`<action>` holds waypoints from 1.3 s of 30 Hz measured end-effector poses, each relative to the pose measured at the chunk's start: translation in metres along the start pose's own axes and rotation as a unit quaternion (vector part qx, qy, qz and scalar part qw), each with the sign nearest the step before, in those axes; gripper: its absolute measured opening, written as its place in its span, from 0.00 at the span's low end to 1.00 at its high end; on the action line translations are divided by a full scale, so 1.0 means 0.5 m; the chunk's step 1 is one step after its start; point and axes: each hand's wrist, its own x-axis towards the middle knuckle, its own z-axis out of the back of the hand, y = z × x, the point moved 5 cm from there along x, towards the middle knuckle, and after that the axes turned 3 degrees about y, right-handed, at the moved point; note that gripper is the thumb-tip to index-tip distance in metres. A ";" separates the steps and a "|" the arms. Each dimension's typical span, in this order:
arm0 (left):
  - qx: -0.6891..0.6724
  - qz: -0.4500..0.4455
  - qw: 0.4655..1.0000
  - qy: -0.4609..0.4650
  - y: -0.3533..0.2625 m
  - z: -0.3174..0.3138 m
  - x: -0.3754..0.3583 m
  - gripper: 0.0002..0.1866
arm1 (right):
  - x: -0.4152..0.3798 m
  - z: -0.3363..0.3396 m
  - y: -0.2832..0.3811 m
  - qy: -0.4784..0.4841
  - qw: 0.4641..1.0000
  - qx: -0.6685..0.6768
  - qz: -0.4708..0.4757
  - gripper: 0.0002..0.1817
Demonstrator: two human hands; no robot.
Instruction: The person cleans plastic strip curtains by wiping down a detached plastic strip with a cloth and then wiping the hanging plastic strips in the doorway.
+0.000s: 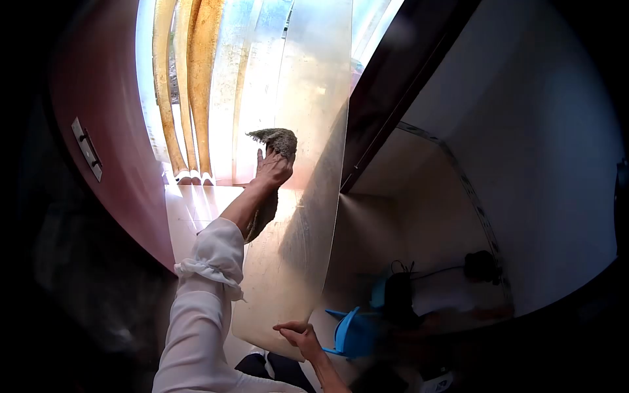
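A long translucent plastic strip (282,281) hangs from the top of the view, its lower end close to my body. My left hand (274,171) reaches up along it, fingers closed on a grey-green cloth (278,141) that lies against the plastic. Part of the cloth also drapes below my wrist. Down at the lower right edge of the strip is my right hand (303,339), with thumb and fingers pinched on the plastic.
Yellowed curved strips (203,85) hang in the bright doorway on the left. A reddish door panel (111,131) with a metal latch plate (87,149) stands beside them. A dark door frame (393,72) runs diagonally on the right. Low down sits a blue plastic object (354,335).
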 end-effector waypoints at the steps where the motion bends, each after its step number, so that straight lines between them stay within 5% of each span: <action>1: 0.006 -0.014 0.995 0.102 0.013 -0.023 0.023 0.16 | 0.015 0.008 -0.010 -0.011 1.000 0.005 0.005 0.09; 2: 0.057 -0.021 0.992 0.112 -0.003 -0.020 0.028 0.13 | 0.034 0.026 -0.035 -0.009 1.000 0.006 -0.006 0.09; 3: -0.058 0.025 0.996 0.059 -0.004 -0.022 0.019 0.13 | 0.061 0.041 -0.052 -0.002 1.000 0.008 -0.017 0.09; 5: -0.293 0.252 0.913 0.133 0.046 -0.078 0.000 0.18 | 0.103 0.080 -0.074 -0.017 0.999 0.006 -0.036 0.09; 6: -0.369 0.288 0.882 0.062 0.057 -0.074 -0.020 0.22 | 0.117 0.103 -0.084 -0.037 0.998 0.002 -0.054 0.09; 9: -0.637 0.240 0.731 -0.036 0.072 -0.071 -0.051 0.13 | 0.189 0.165 -0.114 0.007 0.998 -0.050 -0.022 0.14; 12: -0.679 0.257 0.685 0.058 0.091 -0.066 -0.095 0.12 | 0.265 0.222 -0.053 0.026 0.996 0.087 -0.002 0.19; 17: -0.672 0.303 0.671 0.085 0.102 -0.003 -0.118 0.15 | 0.482 0.271 0.231 0.044 0.989 0.018 0.142 0.29; 19: -0.672 0.311 0.667 0.089 0.112 0.001 -0.115 0.15 | 0.534 0.248 0.346 0.075 0.983 0.048 0.164 0.22; 22: -0.578 0.366 0.728 0.049 0.147 -0.011 -0.126 0.17 | 0.587 0.224 0.387 0.169 0.964 -0.122 0.167 0.13; 23: -0.576 0.367 0.728 0.050 0.160 -0.013 -0.129 0.17 | 0.598 0.209 0.366 0.146 0.977 -0.074 0.137 0.13; 25: -0.368 0.401 0.839 -0.025 0.200 0.006 -0.150 0.17 | 0.638 0.195 0.328 0.052 0.987 -0.034 0.149 0.14; 26: -0.311 0.321 0.887 -0.116 0.196 0.023 -0.155 0.17 | 0.643 0.176 0.325 0.045 0.988 -0.028 0.147 0.14; 27: -0.269 0.344 0.899 -0.035 0.183 0.049 -0.160 0.14 | 0.647 0.159 0.324 0.020 0.989 -0.020 0.146 0.14; 30: -0.185 0.060 0.981 -0.021 0.082 0.100 -0.115 0.19 | 0.642 0.107 0.345 -0.020 0.985 -0.045 0.164 0.14; 32: -0.132 -0.030 0.989 0.062 0.057 0.036 -0.076 0.30 | 0.652 0.077 0.322 0.011 0.972 -0.040 0.231 0.12; 33: -0.030 -0.044 0.990 0.134 0.075 -0.004 -0.046 0.32 | 0.649 0.061 0.316 -0.033 0.951 -0.154 0.267 0.12; 35: -0.012 -0.054 0.995 0.077 0.122 -0.039 0.035 0.30 | 0.631 0.027 0.347 -0.006 0.989 -0.044 0.144 0.13; 39: -0.006 0.000 0.998 -0.070 0.224 -0.065 0.249 0.24 | 0.626 0.022 0.340 -0.026 0.986 0.003 0.166 0.15</action>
